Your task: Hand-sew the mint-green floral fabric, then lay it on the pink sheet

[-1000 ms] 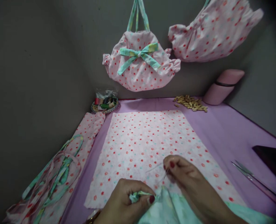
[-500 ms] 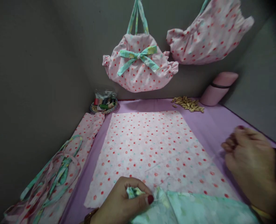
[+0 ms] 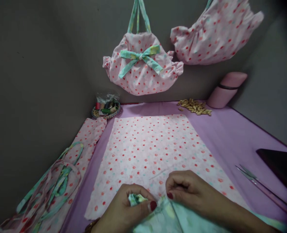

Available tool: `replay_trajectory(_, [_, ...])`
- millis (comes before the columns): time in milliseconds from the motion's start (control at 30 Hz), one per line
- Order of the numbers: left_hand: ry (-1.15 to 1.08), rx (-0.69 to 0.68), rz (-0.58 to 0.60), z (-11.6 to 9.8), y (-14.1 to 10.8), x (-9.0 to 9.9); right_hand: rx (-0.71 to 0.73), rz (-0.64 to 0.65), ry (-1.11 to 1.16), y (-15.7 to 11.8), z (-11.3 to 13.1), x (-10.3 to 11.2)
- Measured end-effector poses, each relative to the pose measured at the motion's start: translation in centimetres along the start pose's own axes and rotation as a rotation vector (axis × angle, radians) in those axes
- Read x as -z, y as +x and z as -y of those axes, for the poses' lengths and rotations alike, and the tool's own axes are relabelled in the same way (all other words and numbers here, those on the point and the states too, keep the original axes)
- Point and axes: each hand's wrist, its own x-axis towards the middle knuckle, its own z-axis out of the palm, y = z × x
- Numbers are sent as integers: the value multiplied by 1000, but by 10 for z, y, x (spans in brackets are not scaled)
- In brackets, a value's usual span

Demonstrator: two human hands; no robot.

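Between the thumb and fingers of my left hand is the gathered edge of a mint-green patterned fabric. My right hand is closed in a pinch right beside it, at the fabric's upper edge; whatever its fingertips grip is too small to make out. Both hands are over the near part of a flat pink dotted cloth, and the green fabric runs on under my right forearm.
Dotted bags hang against the back wall. A basket of thread spools, peanuts and a pink bottle line the back. Green and pink straps lie left; scissors and a dark flat object lie right.
My right hand has come from the far right to the green fabric beside my left hand, uncovering the scissors and dark object. My left hand keeps its grip.
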Motion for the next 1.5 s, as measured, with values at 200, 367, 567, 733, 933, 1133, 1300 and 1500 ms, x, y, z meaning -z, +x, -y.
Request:
replay_trajectory(200, [-70,40,-11,-2,-2,-2,-18,13,118,-3,-7,-5])
replay_trajectory(367, [-16,5,20,-1,0,0,73,2,60,-2,-6,-9])
replay_trajectory(567, [40,140,18,-7,-2,2,-19,-407,372,5,-17,6])
replay_trajectory(733, [68,121,93,-8,-1,4,-28,-1205,529,9,-53,52])
replay_trajectory(933, [72,125,18,-5,-2,3,-55,-926,453,7,-34,35])
replay_trajectory(1133, [5,101,35,-4,0,2,-1,81,175,3,-9,-13])
replay_trajectory(1300, [43,115,-13,-5,-1,1,-47,-102,224,6,-18,-1])
replay_trajectory(1500, [92,151,-30,-16,-5,-1,-142,-293,129,9,-25,7])
